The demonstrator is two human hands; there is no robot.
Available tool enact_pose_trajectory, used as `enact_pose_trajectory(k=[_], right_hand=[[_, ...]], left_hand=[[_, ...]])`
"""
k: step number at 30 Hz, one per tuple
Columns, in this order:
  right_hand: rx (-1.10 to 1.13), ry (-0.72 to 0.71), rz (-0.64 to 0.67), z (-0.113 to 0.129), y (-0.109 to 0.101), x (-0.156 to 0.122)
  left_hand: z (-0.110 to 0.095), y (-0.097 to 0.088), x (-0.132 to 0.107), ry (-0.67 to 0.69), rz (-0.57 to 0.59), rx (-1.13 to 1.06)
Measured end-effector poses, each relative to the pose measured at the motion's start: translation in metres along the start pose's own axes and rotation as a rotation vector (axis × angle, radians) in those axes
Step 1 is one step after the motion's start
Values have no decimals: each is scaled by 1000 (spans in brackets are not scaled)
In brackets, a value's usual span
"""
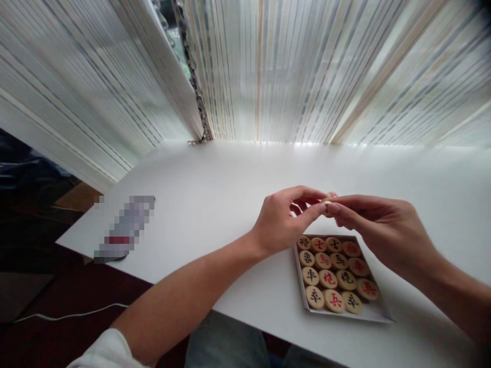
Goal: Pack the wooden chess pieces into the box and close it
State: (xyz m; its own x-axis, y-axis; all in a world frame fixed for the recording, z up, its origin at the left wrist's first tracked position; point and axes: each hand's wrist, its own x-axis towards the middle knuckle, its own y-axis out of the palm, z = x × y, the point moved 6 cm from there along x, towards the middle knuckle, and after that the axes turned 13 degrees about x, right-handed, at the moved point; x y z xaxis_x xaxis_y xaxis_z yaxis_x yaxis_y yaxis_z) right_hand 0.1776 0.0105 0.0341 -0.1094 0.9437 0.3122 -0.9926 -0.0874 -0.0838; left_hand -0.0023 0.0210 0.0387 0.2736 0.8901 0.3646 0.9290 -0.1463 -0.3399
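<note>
My left hand point(287, 217) and my right hand point(378, 217) meet just beyond the far edge of a shallow box. Between their pinched fingertips is a round wooden Chinese chess piece point(326, 202), seen mostly edge-on. A second piece with a red mark point(332, 194) shows just behind the fingertips; whether it is held or lying on the table I cannot tell. Below the hands, the white-walled box point(374, 318) holds several round pieces in rows, with black characters such as this piece point(315, 296) and red ones such as this piece point(333, 300).
The white table point(215, 189) carries the box near its front edge. At its left end lies a flat, pixelated object point(126, 227). Striped curtains point(238, 76) hang along the back and left, with a chain point(197, 92) between them. A pale cable point(72, 314) runs across the dark floor.
</note>
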Motion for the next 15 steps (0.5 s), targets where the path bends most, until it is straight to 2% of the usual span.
enact_pose_trajectory(k=[5, 9, 15], right_hand=[[14, -17, -85, -15, 0, -2], [59, -40, -29, -6, -4, 2], [160, -5, 32, -6, -7, 4]], left_hand=[[12, 3, 1, -50, 24, -52], [8, 12, 2, -106, 34, -103], [4, 14, 7, -176, 41, -26]])
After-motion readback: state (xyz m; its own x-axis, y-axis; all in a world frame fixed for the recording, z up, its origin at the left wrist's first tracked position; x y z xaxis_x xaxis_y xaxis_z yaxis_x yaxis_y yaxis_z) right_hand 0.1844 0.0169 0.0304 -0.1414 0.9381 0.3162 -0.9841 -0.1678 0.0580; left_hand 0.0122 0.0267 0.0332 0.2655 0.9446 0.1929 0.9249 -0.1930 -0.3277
